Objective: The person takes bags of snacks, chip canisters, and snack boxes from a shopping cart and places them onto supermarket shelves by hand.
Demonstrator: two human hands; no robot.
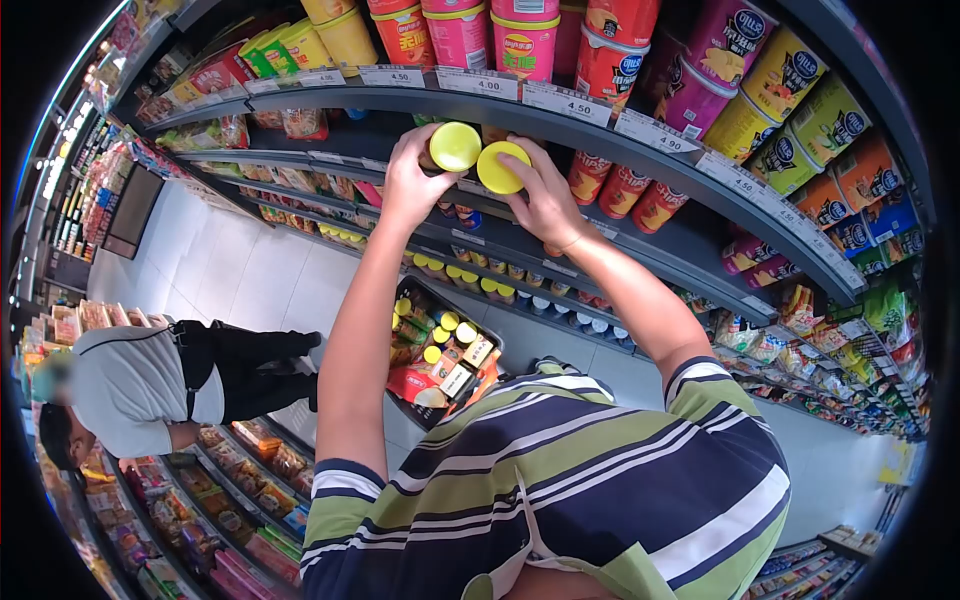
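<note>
Both my arms reach forward to a store shelf. My left hand (408,182) is closed around a canister with a yellow-green lid (455,147), seen from above. My right hand (550,200) grips a second canister with a yellow lid (499,168), its fingers bent over the lid's right side. The two lids are close together, just in front of the shelf under the price-tag rail. The canisters' bodies are mostly hidden below their lids. To the right of my right hand stand several red chip canisters (627,190) on the same shelf.
A dark basket (437,420) packed with yellow-lidded jars and boxes sits on the floor below my arms. Overhead, the upper shelf edge (400,97) carries price tags and colourful tubs (526,50). Another person (150,385) bends over the shelves at left.
</note>
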